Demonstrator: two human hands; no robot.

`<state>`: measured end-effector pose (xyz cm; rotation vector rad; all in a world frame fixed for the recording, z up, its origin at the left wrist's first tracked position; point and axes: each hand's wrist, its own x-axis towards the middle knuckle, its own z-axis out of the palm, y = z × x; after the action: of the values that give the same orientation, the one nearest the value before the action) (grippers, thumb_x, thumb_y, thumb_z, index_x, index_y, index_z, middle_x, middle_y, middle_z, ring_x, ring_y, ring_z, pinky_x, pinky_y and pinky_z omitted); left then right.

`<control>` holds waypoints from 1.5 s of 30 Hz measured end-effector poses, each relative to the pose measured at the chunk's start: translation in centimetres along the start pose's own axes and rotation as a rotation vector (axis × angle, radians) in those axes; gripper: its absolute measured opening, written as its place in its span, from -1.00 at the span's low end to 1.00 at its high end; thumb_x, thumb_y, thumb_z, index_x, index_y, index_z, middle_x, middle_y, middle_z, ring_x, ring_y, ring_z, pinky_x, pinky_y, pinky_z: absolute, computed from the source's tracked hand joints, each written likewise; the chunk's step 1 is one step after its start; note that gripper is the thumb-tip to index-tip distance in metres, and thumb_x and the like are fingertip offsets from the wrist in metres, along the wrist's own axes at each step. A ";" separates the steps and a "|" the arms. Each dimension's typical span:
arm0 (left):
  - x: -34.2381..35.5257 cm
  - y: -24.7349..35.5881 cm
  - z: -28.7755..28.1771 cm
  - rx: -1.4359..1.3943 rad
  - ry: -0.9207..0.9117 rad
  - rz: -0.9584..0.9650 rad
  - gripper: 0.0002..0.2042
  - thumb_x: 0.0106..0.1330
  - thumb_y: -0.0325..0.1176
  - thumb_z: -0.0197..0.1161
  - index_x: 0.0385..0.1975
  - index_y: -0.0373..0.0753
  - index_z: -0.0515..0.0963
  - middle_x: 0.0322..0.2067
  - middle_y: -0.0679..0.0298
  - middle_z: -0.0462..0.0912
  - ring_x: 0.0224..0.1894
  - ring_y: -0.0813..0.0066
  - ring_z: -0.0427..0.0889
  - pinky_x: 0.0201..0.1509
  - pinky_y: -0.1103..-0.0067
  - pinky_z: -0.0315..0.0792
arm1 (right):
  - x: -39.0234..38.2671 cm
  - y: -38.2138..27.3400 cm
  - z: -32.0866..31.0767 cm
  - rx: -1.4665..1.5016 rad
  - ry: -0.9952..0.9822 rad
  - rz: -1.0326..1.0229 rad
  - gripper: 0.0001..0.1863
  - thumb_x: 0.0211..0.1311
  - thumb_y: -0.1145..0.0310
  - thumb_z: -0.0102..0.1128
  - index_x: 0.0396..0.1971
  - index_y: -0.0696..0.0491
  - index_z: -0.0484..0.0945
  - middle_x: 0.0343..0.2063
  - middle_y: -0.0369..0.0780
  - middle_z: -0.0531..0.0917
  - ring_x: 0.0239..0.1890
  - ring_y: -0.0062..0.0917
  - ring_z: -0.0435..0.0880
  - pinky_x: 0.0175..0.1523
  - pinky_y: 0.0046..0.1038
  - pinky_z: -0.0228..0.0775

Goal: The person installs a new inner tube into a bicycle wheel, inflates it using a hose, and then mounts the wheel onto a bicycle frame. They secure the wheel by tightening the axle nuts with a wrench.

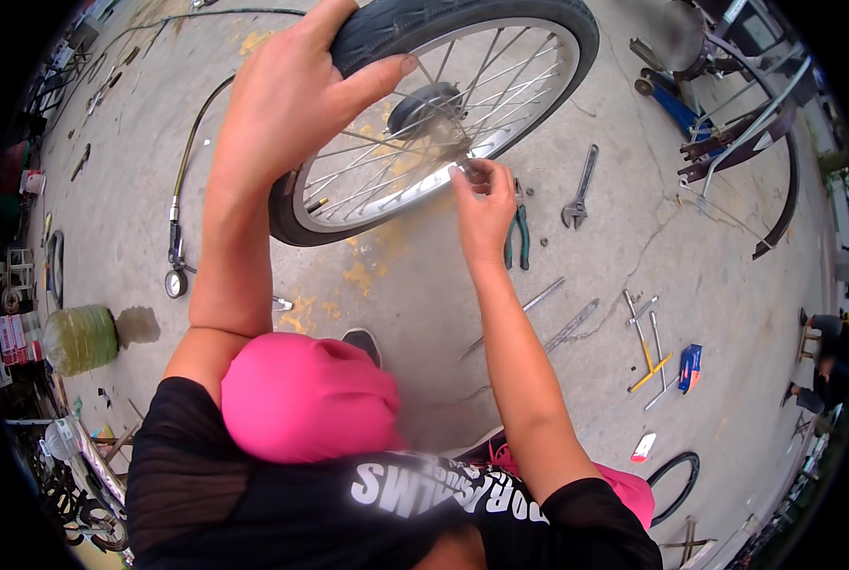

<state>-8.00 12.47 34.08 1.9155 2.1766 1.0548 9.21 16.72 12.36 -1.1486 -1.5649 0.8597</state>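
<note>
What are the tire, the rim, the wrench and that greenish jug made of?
Tire: seems rubber, dull black with grooved tread. Rim: probably metal, smooth, silvery, shiny. Wrench: likely steel, grey with slight gleam. Jug: probably plastic; glossy, light shows through.

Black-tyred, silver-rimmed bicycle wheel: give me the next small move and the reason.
Probably a small twist with the fingers of the right hand, while the left hand steadies the black-tyred bicycle wheel. The left hand already grips the tyre, and the right fingers are pinched together beside the dark round hub, though what they hold is mostly hidden.
</note>
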 end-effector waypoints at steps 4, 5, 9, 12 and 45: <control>0.5 -2.4 -0.8 -0.084 -0.090 -0.007 -0.53 0.00 -0.16 0.49 -0.15 -0.29 0.52 -0.44 0.34 0.54 -0.40 0.55 0.46 -0.28 0.60 0.38 | 0.4 1.1 -5.1 0.134 0.080 0.190 -0.71 0.30 0.24 0.14 -0.30 0.21 0.48 -0.44 -0.20 0.53 -0.36 -0.50 0.52 -0.18 -0.46 0.38; 0.6 -3.5 -1.3 -0.090 -0.118 -0.001 -0.51 -0.03 -0.19 0.51 -0.13 -0.29 0.53 -0.41 0.35 0.56 -0.36 0.56 0.48 -0.23 0.61 0.39 | 1.2 0.3 -7.3 0.175 0.174 0.168 -0.66 0.41 0.18 -0.02 -0.28 0.21 0.45 -0.47 -0.24 0.50 -0.41 -0.58 0.49 -0.20 -0.49 0.38; 1.7 -7.0 -2.6 -0.159 -0.182 0.102 -0.32 -0.21 -0.17 0.58 0.02 -0.22 0.53 -0.09 0.30 0.59 0.01 0.43 0.52 0.14 0.55 0.35 | 5.0 2.0 -17.5 0.265 0.686 0.152 -0.60 0.45 0.10 -0.13 -0.18 0.20 0.44 -0.34 -0.22 0.49 -0.33 -0.59 0.48 -0.18 -0.49 0.40; 3.3 -7.4 -3.0 -0.124 -0.156 0.544 -0.25 -0.27 -0.11 0.60 0.06 -0.19 0.53 0.11 0.23 0.50 0.20 0.29 0.41 0.26 0.44 0.29 | 6.0 2.6 -21.7 0.263 0.522 0.219 -0.55 0.44 0.07 -0.12 -0.13 0.22 0.46 -0.31 -0.22 0.49 -0.28 -0.58 0.48 -0.15 -0.50 0.41; -2.5 8.7 0.3 0.059 -0.372 0.898 -0.42 -0.29 -0.51 0.48 -0.12 -0.17 0.47 -0.01 0.22 0.43 0.26 0.02 0.26 0.26 0.25 0.30 | 0.2 -0.6 -14.1 -0.155 -0.822 0.597 -0.50 0.42 0.00 -0.17 -0.21 0.19 0.51 -0.45 -0.14 0.58 -0.52 -0.48 0.57 -0.42 -0.43 0.40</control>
<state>0.13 10.35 37.35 2.8996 1.1415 0.5816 22.55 16.69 16.85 -1.5118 -1.9773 1.7977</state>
